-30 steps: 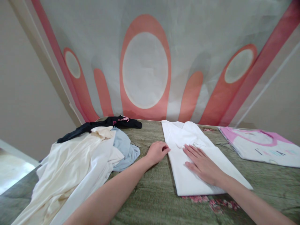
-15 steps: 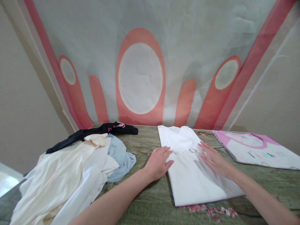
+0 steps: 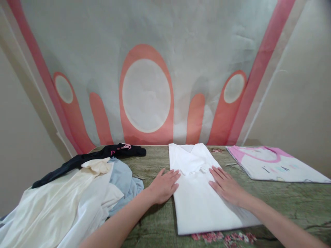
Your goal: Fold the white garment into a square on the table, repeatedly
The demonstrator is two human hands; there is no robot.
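Note:
A white garment (image 3: 199, 203), folded into a long narrow strip, lies on the green cloth-covered table (image 3: 155, 227) in front of me. My left hand (image 3: 163, 186) rests flat at the strip's left edge, fingers stretched out and touching the fabric. My right hand (image 3: 225, 186) lies flat on the strip's right side, fingers spread. Neither hand holds anything.
A heap of cream and white clothes (image 3: 64, 203) fills the left of the table, with a light blue garment (image 3: 124, 179) and a black one (image 3: 85, 159) at its far side. A folded white and pink shirt (image 3: 271, 167) lies at the far right. A patterned wall hanging (image 3: 147, 93) stands behind.
Both hands have shifted over the white strip: the left opened from a loose curl to flat at the left edge, the right slid up and then back toward its right side. The view tilted up.

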